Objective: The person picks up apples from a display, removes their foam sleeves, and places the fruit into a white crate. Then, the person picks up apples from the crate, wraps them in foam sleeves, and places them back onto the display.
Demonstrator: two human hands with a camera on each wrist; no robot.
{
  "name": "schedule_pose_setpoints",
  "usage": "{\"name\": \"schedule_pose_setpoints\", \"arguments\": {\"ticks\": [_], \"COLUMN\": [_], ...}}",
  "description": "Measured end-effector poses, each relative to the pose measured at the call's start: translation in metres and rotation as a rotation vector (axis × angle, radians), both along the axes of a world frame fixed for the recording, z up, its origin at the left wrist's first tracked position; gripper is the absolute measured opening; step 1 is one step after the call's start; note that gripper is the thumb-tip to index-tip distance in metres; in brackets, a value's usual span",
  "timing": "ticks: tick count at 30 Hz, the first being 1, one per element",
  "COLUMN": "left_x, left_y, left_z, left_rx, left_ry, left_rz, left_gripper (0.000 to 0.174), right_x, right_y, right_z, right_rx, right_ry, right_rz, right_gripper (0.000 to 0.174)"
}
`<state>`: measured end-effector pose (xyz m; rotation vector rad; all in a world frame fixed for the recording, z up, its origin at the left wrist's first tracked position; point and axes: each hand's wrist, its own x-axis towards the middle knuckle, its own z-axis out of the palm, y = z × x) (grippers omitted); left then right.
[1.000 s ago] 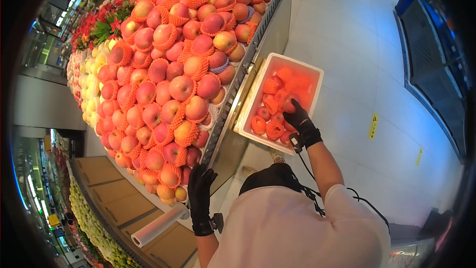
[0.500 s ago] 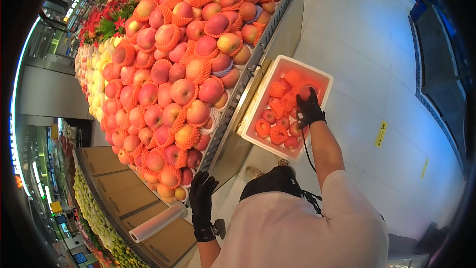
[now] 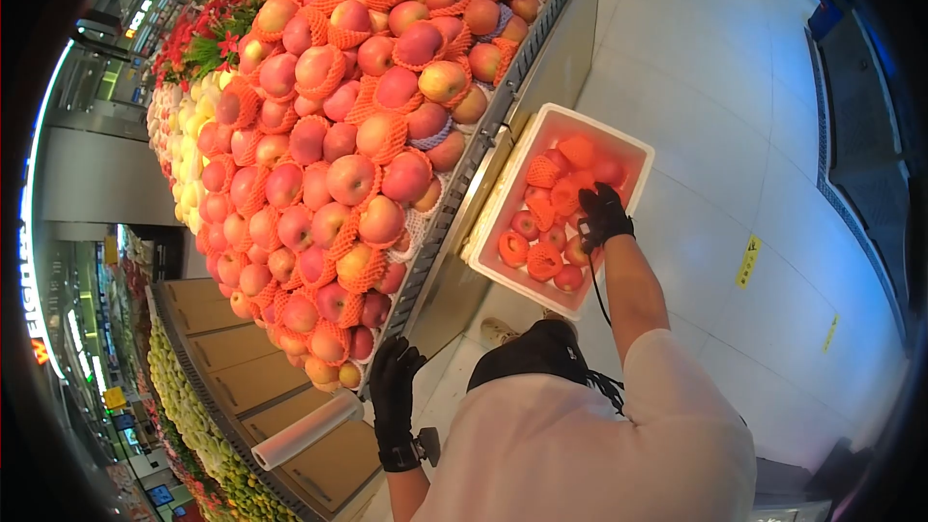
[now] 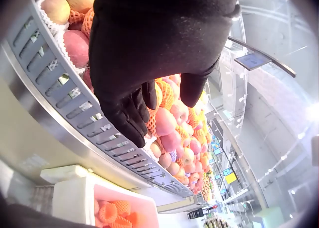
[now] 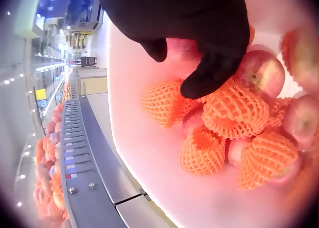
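Note:
My black-gloved right hand is inside a white foam box. In the right wrist view, thumb and fingers stand apart, with a red apple just beyond the gap and partly hidden by the hand. That apple shows past the fingertips in the head view. Several apples, some in orange foam nets, lie around it. My gloved left hand hangs with loosely bent fingers at the front corner of the apple display, near the slatted edge, holding nothing.
A large sloping pile of apples fills the display beside the box. A roll of clear bags sticks out by its front corner. Yellow floor signs lie to the right, and wooden cabinets stand to the left.
The right hand carried the apple toward the box's far right end; its fingertips have since drawn back a little from the apple. The left hand has stayed by the display corner.

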<state>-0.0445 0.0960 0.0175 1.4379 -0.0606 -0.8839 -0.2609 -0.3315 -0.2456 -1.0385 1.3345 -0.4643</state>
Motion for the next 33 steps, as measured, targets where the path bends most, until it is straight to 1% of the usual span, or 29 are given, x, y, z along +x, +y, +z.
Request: {"name": "schedule_pose_setpoints", "arguments": {"ticks": [2,4,7,10,13,16,17,18,19,22,25,28,29,31,32,33], "left_x": [-0.002,-0.003,-0.005,-0.004,-0.007,-0.006,-0.007,-0.008,-0.009,-0.01,-0.011,-0.006,-0.006,-0.003,-0.003,-0.004], "left_y": [-0.001,-0.003,-0.005,-0.01,-0.018,-0.021,-0.022,-0.023,-0.024,-0.02,-0.017,-0.011,-0.008,-0.004,-0.003,-0.003], "left_z": [-0.001,-0.001,-0.003,-0.005,0.0,-0.001,0.0,0.001,0.001,-0.006,-0.01,-0.012,-0.013,-0.016,-0.017,-0.018], "left_rx": [-0.013,-0.008,-0.027,-0.006,0.003,0.012,0.016,0.02,0.025,-0.01,-0.023,-0.022,-0.067,-0.088,-0.095,-0.069], "left_ry": [0.015,0.026,0.033,0.04,0.016,0.023,0.027,0.031,0.034,0.037,0.034,0.033,0.002,-0.015,-0.022,-0.054], "left_rz": [-0.001,-0.007,-0.022,-0.032,-0.029,-0.041,-0.035,-0.03,-0.025,-0.038,-0.022,-0.016,-0.009,0.036,0.057,0.085], "left_gripper": [0.041,0.042,0.041,0.04,0.037,0.034,0.033,0.033,0.032,0.031,0.03,0.031,0.031,0.032,0.032,0.033], "right_x": [-0.002,-0.005,-0.006,-0.002,-0.001,-0.001,-0.001,0.0,-0.001,-0.003,-0.004,0.0,-0.005,0.0,0.004,-0.003], "right_y": [0.008,0.012,0.022,0.017,0.018,0.028,0.033,0.041,0.046,0.054,0.068,0.055,0.069,0.051,0.049,0.055], "right_z": [0.013,-0.019,-0.008,-0.032,-0.008,-0.002,-0.012,-0.035,-0.048,-0.007,-0.022,0.0,-0.009,-0.053,-0.056,-0.059], "right_rx": [0.038,-0.032,-0.116,-0.171,-0.058,0.009,-0.038,-0.084,-0.131,-0.224,-0.179,-0.641,-0.759,-0.926,-1.006,-1.206], "right_ry": [-0.023,-0.012,0.014,0.121,0.052,0.052,0.023,-0.005,-0.033,0.202,0.0,0.483,0.271,0.447,0.538,0.372], "right_rz": [-0.019,-0.01,0.016,0.168,0.192,0.18,0.151,0.122,0.092,0.269,0.209,0.812,0.624,0.911,1.052,0.829], "right_gripper": [0.067,0.065,0.064,0.061,0.063,0.063,0.055,0.049,0.044,0.048,0.049,0.038,0.035,0.028,0.025,0.017]}}
